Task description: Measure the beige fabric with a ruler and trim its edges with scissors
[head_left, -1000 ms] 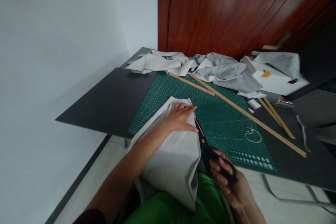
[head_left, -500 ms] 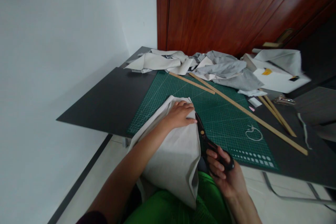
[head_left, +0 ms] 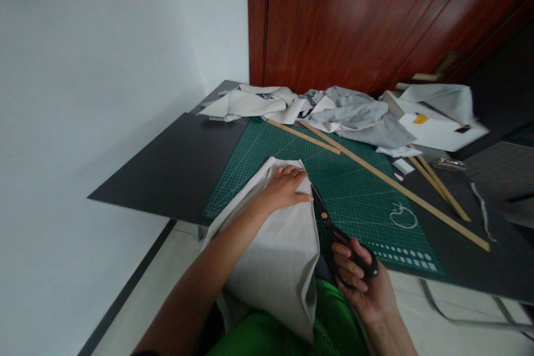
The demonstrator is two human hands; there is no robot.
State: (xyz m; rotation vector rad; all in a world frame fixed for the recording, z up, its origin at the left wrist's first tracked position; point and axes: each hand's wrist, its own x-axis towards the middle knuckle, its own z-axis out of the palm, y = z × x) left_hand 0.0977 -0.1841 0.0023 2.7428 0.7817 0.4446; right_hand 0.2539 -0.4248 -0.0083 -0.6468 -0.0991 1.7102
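A folded piece of off-white fabric (head_left: 275, 256) lies partly on the green cutting mat (head_left: 354, 189) and hangs over the table edge towards my lap. My left hand (head_left: 287, 186) rests flat on the fabric near its far right corner, fingers stretched out. In my right hand (head_left: 359, 278) is a pair of black-handled scissors (head_left: 329, 222), gripped by the handles. Their blades point away from me along the fabric's right edge, with the tips close to my left hand. Whether the blades touch the cloth I cannot tell.
Crumpled cloth scraps (head_left: 354, 111) lie along the back by the wooden door (head_left: 354, 22). A long wooden ruler (head_left: 392, 181) and a shorter strip (head_left: 304, 136) cross the mat. A loop of white cord (head_left: 404, 218) lies right. A white box (head_left: 438, 125) stands at the back right.
The scissors and my right hand have shifted slightly right, away from the fabric edge. My left hand stays on the cloth. The whole view has tilted a little.
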